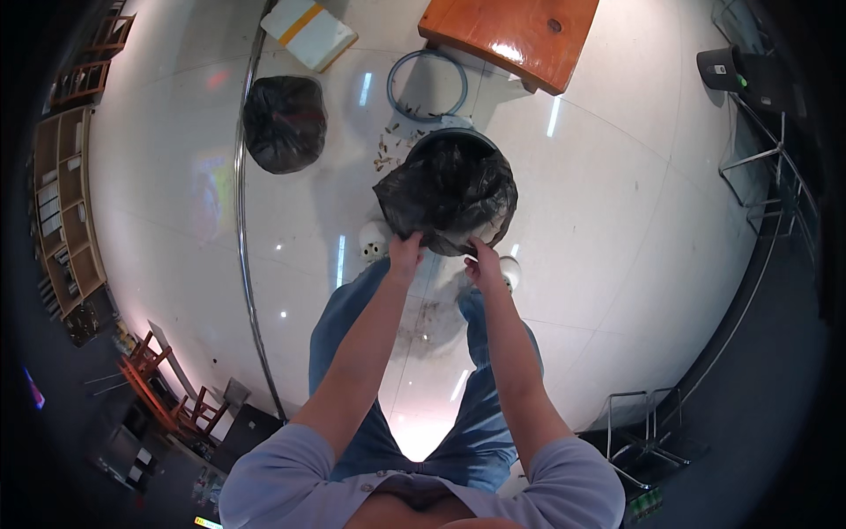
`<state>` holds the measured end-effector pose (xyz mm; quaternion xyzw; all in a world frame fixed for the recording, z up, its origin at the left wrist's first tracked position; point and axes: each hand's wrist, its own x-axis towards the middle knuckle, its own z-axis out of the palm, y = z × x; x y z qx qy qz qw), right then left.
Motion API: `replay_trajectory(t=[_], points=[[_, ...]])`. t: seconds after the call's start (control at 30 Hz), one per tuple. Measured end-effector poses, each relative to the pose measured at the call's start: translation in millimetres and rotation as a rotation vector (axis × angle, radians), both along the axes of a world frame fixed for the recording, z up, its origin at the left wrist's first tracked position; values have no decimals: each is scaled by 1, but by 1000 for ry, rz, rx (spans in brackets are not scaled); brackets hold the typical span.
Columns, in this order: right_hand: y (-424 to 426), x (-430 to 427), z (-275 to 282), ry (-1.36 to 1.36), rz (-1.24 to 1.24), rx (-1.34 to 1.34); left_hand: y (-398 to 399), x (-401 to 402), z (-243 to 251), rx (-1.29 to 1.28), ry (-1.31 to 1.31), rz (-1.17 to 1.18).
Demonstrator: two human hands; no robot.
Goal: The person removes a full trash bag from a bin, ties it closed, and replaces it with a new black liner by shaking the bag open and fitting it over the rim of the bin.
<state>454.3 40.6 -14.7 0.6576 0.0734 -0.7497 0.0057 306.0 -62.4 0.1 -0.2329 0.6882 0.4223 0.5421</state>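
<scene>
Between my feet and a little ahead stands a dark round bin (456, 133), lined with a thin black plastic bag (456, 188). The bag spreads over the near side of the bin, and the far rim shows bare. My left hand (406, 254) grips the bag's near edge on the left. On the right, my right hand (486, 264) pinches the same edge between thumb and fingers. A loose grey-blue ring (462, 96) lies flat on the tiles just beyond the bin. The bottom of the bin is hidden by the bag.
A full black trash bag (285, 125) sits left, beside a metal floor strip (240, 198). Small debris (383, 147) litters the tiles near the bin. Farther off are a white foam slab (309, 34), a wooden table (515, 36) and another bin (719, 69).
</scene>
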Motion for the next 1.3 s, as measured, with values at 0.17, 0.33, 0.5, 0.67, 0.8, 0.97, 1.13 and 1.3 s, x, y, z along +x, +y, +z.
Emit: replay_trajectory(t=[0.17,0.33,0.5,0.67,0.8,0.97,1.13,1.3], points=[[37,-36,33,272,-133,431,32,-32,15,570,-154,548],[33,-25,13,318,-362,265,11,-38,-6,420,-62,318],[-9,25,-60,59,-54,-41,-25,-24,-40,-78,113,-109],[12,3,-58,13,-399,200,-18,-37,-52,3,74,278],[57,2,-80,-175,-388,416,6,-77,-74,-183,224,345],[96,-13,-61,180,-253,312,24,-115,-81,68,99,546],[87,-46,-39,-430,404,1140,24,-128,-69,394,913,-220],[113,-67,7,-183,847,1430,73,-116,-11,456,953,-916]])
